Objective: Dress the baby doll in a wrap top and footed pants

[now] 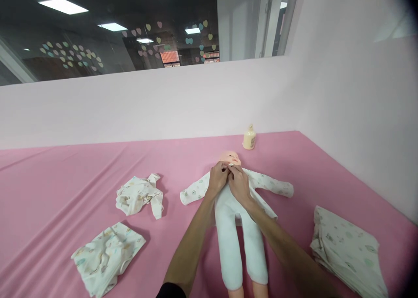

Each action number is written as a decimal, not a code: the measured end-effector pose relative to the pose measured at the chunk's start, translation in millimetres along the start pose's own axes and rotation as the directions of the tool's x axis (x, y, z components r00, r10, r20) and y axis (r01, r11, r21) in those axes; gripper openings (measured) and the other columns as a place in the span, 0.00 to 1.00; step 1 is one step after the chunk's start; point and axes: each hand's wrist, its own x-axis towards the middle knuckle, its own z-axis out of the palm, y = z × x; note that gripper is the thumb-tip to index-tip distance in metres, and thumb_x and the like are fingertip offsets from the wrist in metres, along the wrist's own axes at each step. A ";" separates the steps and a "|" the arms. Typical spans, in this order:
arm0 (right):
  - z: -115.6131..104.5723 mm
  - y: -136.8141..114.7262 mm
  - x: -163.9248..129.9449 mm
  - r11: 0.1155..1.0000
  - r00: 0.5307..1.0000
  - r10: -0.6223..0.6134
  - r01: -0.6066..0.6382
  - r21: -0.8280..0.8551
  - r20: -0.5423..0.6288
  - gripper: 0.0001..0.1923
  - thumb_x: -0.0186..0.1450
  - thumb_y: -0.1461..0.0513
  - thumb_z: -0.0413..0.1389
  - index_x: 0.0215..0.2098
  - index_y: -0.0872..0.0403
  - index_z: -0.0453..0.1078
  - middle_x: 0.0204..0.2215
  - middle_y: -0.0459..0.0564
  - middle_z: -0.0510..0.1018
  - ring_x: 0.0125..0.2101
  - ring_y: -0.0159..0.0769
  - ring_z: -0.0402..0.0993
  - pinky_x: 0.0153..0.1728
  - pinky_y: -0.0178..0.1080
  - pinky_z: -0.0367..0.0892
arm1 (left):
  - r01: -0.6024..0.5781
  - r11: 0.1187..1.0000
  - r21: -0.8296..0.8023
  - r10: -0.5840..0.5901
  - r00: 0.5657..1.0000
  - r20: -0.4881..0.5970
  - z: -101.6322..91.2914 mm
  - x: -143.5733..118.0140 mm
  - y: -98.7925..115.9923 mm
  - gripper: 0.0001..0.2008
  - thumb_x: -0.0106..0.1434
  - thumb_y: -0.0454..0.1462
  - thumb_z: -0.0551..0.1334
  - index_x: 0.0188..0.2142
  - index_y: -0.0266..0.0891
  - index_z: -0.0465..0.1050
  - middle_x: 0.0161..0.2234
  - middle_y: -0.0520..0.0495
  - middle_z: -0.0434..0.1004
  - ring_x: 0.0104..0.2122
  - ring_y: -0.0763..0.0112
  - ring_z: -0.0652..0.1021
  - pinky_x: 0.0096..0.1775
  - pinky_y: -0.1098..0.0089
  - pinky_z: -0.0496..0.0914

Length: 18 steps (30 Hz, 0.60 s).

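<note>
Pink counter (81,176) carries doll (232,158) flat on its back, mid-counter. Left hand (218,179) and right hand (239,184) pinch, apparently, the romper (237,228) neckline under the chin; bottle (249,138) near far edge.

Pink sheet (81,176) — white printed romper (261,182) — pale-yellow bottle (249,138).

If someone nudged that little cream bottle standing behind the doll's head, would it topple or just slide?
The bottle stands upright, narrow and taller than wide, so it would probably tip. It rests on the soft pink sheet, which likely grips rather than lets it slide. Once down, its rounded body might roll.
</note>
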 end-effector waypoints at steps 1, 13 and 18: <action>0.7 0.3 -0.4 1.000 1.000 -0.008 0.008 -0.004 0.003 0.22 0.64 0.71 0.45 0.52 0.56 0.73 0.49 0.55 0.76 0.48 0.41 0.73 0.50 0.41 0.67 | 0.011 0.999 -0.031 -0.011 1.000 0.018 -1.3 1.2 -1.9 0.07 0.61 0.33 0.58 0.39 0.39 0.73 0.37 0.47 0.82 0.38 0.69 0.80 0.40 0.70 0.70; 2.0 4.4 2.0 0.998 0.998 -0.059 0.059 0.008 -0.002 0.19 0.62 0.70 0.47 0.45 0.56 0.74 0.44 0.54 0.80 0.47 0.41 0.74 0.50 0.42 0.67 | 0.138 0.946 -0.292 -0.141 0.990 0.010 -0.6 10.9 -20.3 0.13 0.62 0.36 0.59 0.45 0.36 0.73 0.35 0.46 0.80 0.36 0.71 0.78 0.41 0.71 0.71; 0.5 4.9 2.1 1.000 1.000 -0.016 0.016 0.014 0.006 0.21 0.63 0.68 0.46 0.53 0.56 0.69 0.44 0.54 0.79 0.44 0.41 0.74 0.46 0.42 0.68 | 0.129 0.949 -0.287 -0.137 0.991 -0.007 1.7 11.4 -20.6 0.13 0.61 0.34 0.58 0.46 0.34 0.71 0.35 0.45 0.79 0.35 0.71 0.78 0.40 0.71 0.70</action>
